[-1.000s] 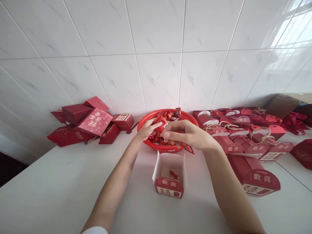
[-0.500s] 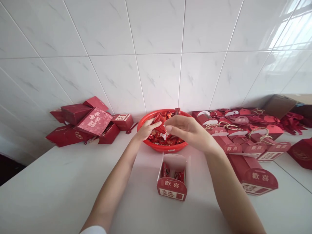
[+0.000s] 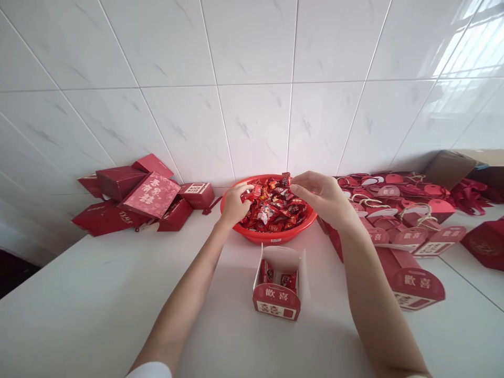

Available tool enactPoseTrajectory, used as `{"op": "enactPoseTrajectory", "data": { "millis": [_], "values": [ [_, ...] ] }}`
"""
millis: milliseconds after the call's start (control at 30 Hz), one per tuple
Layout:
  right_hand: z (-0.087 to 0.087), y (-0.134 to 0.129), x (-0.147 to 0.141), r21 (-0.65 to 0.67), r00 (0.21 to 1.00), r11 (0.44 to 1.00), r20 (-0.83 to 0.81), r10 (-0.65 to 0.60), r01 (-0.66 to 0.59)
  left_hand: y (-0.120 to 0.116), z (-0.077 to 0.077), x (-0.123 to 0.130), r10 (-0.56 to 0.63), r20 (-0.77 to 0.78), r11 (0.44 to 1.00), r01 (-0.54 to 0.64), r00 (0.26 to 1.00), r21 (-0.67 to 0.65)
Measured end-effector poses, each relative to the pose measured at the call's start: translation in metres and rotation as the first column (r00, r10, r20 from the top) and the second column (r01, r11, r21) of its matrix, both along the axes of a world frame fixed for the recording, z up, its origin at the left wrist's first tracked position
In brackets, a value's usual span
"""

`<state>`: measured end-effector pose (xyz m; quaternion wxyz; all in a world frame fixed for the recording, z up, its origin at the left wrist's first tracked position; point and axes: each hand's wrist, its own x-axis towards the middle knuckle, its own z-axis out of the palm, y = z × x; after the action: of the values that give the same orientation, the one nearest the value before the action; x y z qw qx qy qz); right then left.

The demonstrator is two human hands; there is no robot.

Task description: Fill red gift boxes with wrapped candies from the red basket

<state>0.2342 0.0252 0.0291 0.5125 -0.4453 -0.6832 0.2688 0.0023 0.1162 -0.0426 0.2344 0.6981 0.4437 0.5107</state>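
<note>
A red plastic basket (image 3: pixel 260 237) full of wrapped candies (image 3: pixel 271 207) stands against the wall. At its left side, my left hand (image 3: pixel 235 205) has its fingers closed on a red candy wrapper (image 3: pixel 249 197). My right hand (image 3: pixel 321 197) is over the basket's right rim, its fingertips at a dark red wrapped candy (image 3: pixel 286 180); whether it grips that candy is unclear. In front of the basket sits an open red box (image 3: pixel 276 300) with a white inside and a few red packets (image 3: pixel 289 280) at its bottom.
Several closed red boxes (image 3: pixel 151 195) lie piled at the left. Rows of red boxes (image 3: pixel 411 239) with rope handles stand at the right, near red ribbons (image 3: pixel 470 195) and a brown carton (image 3: pixel 449 168). A tiled wall (image 3: pixel 255 131) rises behind the table (image 3: pixel 129 294).
My hands have moved apart: the right one went right to the basket's edge, the left one slightly left. The candies between them are now uncovered.
</note>
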Motion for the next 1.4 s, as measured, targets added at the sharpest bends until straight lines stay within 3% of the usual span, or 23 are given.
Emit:
{"op": "enactPoseTrajectory", "data": {
  "millis": [67, 200, 333, 467, 600, 700, 867, 1000, 1167, 1200, 1300, 1333, 1400],
  "values": [
    [-0.002, 0.003, 0.000, 0.016, 1.000, 1.000, 0.009, -0.026, 0.026, 0.002, -0.003, 0.001, -0.016, -0.100, 1.000, 0.019, 0.995, 0.021],
    [-0.005, 0.008, 0.001, -0.014, 0.997, 0.997, 0.034, -0.075, 0.075, 0.015, -0.011, 0.007, -0.299, -0.362, 0.939, 0.204, 0.883, -0.277],
    [-0.007, 0.010, 0.004, -0.007, 0.993, 0.995, 0.057, -0.099, 0.100, 0.039, -0.016, 0.015, -0.410, -0.505, 0.874, 0.169, 0.759, -0.456],
    [-0.006, 0.010, 0.006, 0.017, 0.991, 0.992, 0.053, -0.127, 0.126, 0.054, -0.016, 0.023, -0.397, -0.556, 0.878, 0.126, 0.730, -0.461],
    [-0.007, 0.011, 0.007, -0.015, 0.991, 0.992, 0.048, -0.127, 0.127, 0.051, -0.012, 0.023, -0.379, -0.599, 0.910, 0.166, 0.705, -0.380],
    [-0.009, 0.013, 0.007, -0.018, 0.993, 0.993, 0.043, -0.112, 0.113, 0.043, -0.006, 0.018, -0.393, -0.491, 0.906, 0.236, 0.778, -0.350],
    [-0.014, 0.019, 0.007, -0.049, 0.989, 0.990, 0.078, -0.125, 0.129, 0.031, 0.006, 0.016, -0.425, -0.162, 0.871, 0.353, 0.891, -0.341],
    [-0.022, 0.028, 0.006, -0.083, 0.986, 0.988, 0.113, -0.121, 0.131, 0.025, 0.011, 0.016, -0.453, 0.020, 0.842, 0.436, 0.891, -0.317],
    [-0.038, 0.043, -0.001, -0.169, 0.981, 0.982, 0.186, -0.055, 0.087, 0.027, 0.008, 0.014, -0.532, 0.087, 0.755, 0.519, 0.842, -0.402],
    [-0.042, 0.046, -0.003, -0.186, 0.979, 0.980, 0.202, -0.037, 0.075, 0.030, 0.006, 0.013, -0.519, 0.038, 0.769, 0.486, 0.854, -0.415],
    [-0.050, 0.054, -0.006, -0.221, 0.968, 0.974, 0.250, -0.001, 0.058, 0.037, -0.001, 0.012, -0.358, -0.294, 0.907, 0.254, 0.886, -0.337],
    [-0.053, 0.056, -0.007, -0.225, 0.960, 0.972, 0.281, -0.002, 0.068, 0.040, -0.004, 0.013, -0.294, -0.403, 0.943, 0.194, 0.867, -0.272],
    [-0.060, 0.061, -0.008, -0.223, 0.929, 0.969, 0.369, -0.022, 0.111, 0.042, -0.006, 0.015, -0.230, -0.538, 0.973, 0.185, 0.811, -0.137]
  ]
}}
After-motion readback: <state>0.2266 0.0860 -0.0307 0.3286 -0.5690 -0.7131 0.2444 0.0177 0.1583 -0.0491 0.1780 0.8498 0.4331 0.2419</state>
